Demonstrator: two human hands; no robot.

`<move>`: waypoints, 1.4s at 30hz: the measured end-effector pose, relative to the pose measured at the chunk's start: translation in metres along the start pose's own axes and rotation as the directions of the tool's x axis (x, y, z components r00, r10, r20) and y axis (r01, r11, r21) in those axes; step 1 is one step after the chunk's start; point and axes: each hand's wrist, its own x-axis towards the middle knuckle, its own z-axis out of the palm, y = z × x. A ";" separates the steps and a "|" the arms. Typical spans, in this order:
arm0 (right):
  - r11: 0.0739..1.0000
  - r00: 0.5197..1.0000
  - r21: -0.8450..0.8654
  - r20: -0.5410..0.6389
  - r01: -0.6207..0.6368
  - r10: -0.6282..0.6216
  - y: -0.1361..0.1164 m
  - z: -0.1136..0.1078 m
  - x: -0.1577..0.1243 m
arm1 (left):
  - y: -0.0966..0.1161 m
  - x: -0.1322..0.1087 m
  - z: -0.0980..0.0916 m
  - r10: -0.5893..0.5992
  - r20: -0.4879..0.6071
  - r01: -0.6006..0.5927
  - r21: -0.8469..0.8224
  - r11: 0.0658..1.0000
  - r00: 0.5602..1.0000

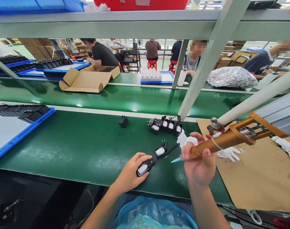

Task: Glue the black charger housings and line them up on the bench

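Observation:
My left hand is closed round a small black plastic housing with a white part inside, low over the green work surface. Just beyond it, another black housing lies with its prongs and a red wire showing. In my right hand is an orange glue dispenser, its pale blue nozzle pointing left toward the housings. Near the back edge stand several more opened black housings in a row. A single black adapter sits apart to their left.
A blue-rimmed tray with rows of black parts is at left. Brown cardboard with a white glove covers the right side. A slanted metal post rises beyond my right hand. People sit across the line.

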 end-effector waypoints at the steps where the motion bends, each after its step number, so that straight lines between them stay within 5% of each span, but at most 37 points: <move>1: 1.000 1.000 0.009 0.004 -0.011 0.011 0.000 0.003 -0.001 | -0.002 -0.002 0.003 -0.042 -0.036 0.040 -0.036 0.999 0.998; 10: 0.975 0.983 0.135 0.083 -0.174 0.164 0.004 0.030 0.001 | -0.016 -0.021 0.031 -0.191 -0.180 0.178 -0.085 0.980 0.965; 16: 0.958 0.973 0.211 0.163 -0.194 0.161 0.009 0.046 -0.005 | 0.003 -0.010 0.030 -0.072 -0.306 0.073 -0.007 0.997 0.949; 22: 0.963 0.980 0.202 0.122 -0.179 0.156 0.010 0.048 -0.006 | 0.018 0.000 0.021 0.006 -0.425 0.025 0.068 0.997 0.905; 42: 0.965 0.984 0.208 0.120 -0.158 0.135 0.007 0.049 -0.006 | 0.024 0.009 0.021 -0.102 -0.346 0.127 0.049 0.991 0.933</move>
